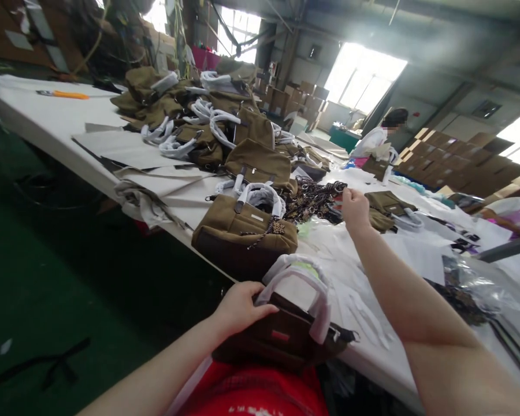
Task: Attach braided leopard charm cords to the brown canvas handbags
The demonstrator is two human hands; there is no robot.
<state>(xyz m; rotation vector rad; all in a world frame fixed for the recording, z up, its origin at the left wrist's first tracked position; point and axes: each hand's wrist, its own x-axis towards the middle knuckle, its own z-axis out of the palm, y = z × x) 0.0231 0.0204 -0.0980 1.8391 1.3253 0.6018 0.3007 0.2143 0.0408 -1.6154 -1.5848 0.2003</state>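
Note:
Close to my body, a brown handbag (281,338) with wrapped white handles (323,309) sits at the table edge. My left hand (242,306) grips its upper left side by the handle base, thumb in front and the other fingers partly hidden. My right hand (356,209) is stretched forward and closed at the right side of a heap of dark braided cords with charms (309,199). A cord end meets its fingers. Just beyond the near bag stands another brown handbag (229,228), with a patterned charm (278,227) hanging on its front.
Several brown bags (199,121) with wrapped handles are piled farther along the table. An orange cutter knife (69,95) lies at the far left. One bag (383,205) lies right of my right hand, near clear plastic (485,289). Another person (372,141) stands across the table.

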